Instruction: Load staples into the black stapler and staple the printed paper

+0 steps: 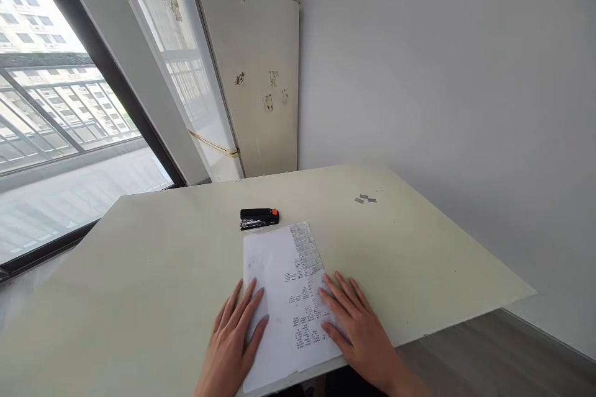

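A white printed sheet of paper (284,298) lies on the pale green table (153,267) near its front edge. My left hand (235,338) rests flat on the paper's left side, fingers stretched out. Flat on the right side of the sheet lies my right hand (356,329), its fingers spread. A black stapler (259,218) with an orange end sits on the table just beyond the paper's far edge, apart from both hands.
A few small grey scraps (365,200) lie on the table at the back right. A tall cream refrigerator (218,68) stands behind the table beside a large window (51,111). The grey wall (442,74) runs along the right.
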`<state>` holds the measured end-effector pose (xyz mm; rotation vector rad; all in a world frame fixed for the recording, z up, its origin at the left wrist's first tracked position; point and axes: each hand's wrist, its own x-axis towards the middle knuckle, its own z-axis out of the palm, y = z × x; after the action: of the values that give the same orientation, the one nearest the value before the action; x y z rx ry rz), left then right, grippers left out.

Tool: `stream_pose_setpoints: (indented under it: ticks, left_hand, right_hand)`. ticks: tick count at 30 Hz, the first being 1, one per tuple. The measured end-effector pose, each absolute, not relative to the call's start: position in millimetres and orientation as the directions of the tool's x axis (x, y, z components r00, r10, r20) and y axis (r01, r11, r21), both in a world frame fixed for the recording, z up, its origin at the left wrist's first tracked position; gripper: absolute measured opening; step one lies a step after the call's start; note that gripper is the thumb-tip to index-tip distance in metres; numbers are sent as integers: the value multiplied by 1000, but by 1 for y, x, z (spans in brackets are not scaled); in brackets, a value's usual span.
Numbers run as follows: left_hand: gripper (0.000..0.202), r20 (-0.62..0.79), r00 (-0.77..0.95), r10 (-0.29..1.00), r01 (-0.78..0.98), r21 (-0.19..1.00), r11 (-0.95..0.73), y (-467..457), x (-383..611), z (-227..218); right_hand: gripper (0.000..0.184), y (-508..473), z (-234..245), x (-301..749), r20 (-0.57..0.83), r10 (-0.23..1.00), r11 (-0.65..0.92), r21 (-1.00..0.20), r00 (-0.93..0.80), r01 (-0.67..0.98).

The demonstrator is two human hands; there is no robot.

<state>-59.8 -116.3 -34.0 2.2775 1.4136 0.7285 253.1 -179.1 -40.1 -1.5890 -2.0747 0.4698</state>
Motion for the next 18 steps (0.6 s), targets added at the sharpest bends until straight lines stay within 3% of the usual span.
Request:
stream_pose_setpoints:
  ticks: [4, 7, 10, 13, 16, 18]
  left_hand:
    - [65, 264, 400, 878, 783, 401, -477, -123, -87, -40]
    - [65, 261, 390, 883, 809, 360, -464, -126, -99, -40]
    - [65, 240, 343, 908, 819, 398, -414, -128, -100, -36]
    - [60, 196, 245, 949, 801, 510, -312, -129, -99, -27]
    - [54, 148, 136, 980, 774, 601, -198, -126, -99, -17]
    - [51, 160, 85, 983, 781, 602, -166, -119, -96, -9]
  right_hand:
    - [60, -174, -31, 254, 144, 955, 291, -620, -260, 728]
    - [52, -167, -31, 274, 130, 972, 228, -712, -195, 664]
    - [43, -162, -35, 300, 130, 991, 119, -776, -29, 620]
    - [40, -160, -36, 315, 78, 988, -6, -841, 133, 541]
    - [39, -161, -34, 315, 35, 980, -60, -886, 196, 460]
    - [38, -162, -32, 311, 22, 974, -76, -905, 226, 419]
